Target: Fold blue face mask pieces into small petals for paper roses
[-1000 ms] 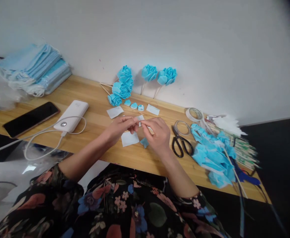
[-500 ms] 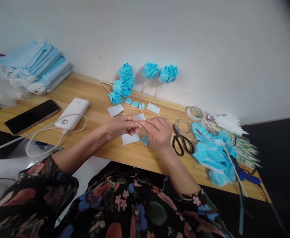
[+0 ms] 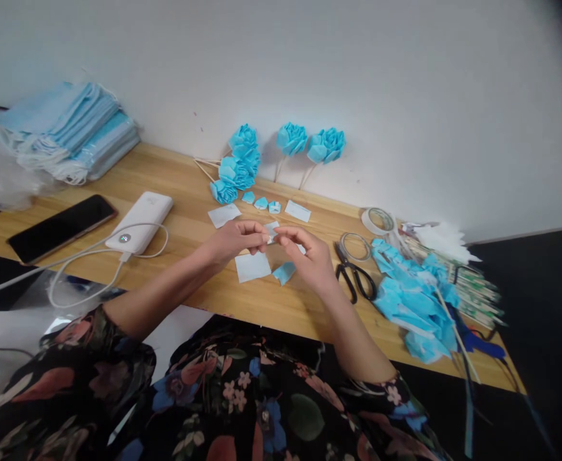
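Note:
My left hand (image 3: 235,240) and my right hand (image 3: 310,255) meet above the wooden table (image 3: 175,192), both pinching a small pale blue piece of mask cloth (image 3: 271,231) between fingertips. Below them lie a white cloth square (image 3: 253,266) and a blue cloth scrap (image 3: 284,272). Farther back sit another white square (image 3: 223,215), three small folded blue petals (image 3: 260,203) and a white strip (image 3: 297,210). Finished blue cloth roses on sticks (image 3: 288,142) lean on the wall.
Black scissors (image 3: 355,276) and tape rolls (image 3: 378,221) lie right of my right hand, beside a heap of blue cut cloth (image 3: 413,301) and sticks. At left are a white power bank (image 3: 139,223) with cable, a black phone (image 3: 61,227) and stacked face masks (image 3: 70,131).
Both hands stayed together on the small cloth piece, shifting slightly as the fingers work it. My right hand has lifted a little, uncovering the blue scrap beneath.

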Demonstrator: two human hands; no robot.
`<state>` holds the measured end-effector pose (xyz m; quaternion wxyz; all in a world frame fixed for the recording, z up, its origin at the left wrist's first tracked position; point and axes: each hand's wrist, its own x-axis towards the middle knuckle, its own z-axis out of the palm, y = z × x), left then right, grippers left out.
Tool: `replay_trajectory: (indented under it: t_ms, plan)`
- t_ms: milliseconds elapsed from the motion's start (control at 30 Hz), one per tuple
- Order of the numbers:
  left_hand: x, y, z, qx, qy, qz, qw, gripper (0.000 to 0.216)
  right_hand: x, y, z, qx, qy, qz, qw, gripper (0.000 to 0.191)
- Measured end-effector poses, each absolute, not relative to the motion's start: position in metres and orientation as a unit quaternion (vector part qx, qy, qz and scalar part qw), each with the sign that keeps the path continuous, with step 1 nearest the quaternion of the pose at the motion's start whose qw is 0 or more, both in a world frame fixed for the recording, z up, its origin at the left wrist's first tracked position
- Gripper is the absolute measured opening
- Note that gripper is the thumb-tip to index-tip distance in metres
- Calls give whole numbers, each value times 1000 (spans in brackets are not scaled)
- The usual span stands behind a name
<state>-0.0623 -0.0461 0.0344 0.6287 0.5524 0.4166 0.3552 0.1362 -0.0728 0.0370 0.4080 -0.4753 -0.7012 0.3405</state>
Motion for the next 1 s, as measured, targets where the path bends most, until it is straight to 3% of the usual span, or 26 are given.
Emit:
replay_trajectory:
  t_ms: [233, 467, 700, 1000]
  plan:
    - [-61, -50, 35, 573, 444, 398, 563, 23, 125, -72, 36, -502, -682, 349, 402, 10]
    - [-58, -53, 27, 563, 458, 410, 552, 25, 120, -73, 35, -512, -664, 350, 418, 11]
    - [-64, -48, 27, 554, 402, 399, 610, 29, 122, -73, 36, -513, -663, 351, 416, 12]
    - [-68, -46, 28, 572, 449, 369, 578, 26, 123, -70, 32, -509, -667, 381, 388, 14]
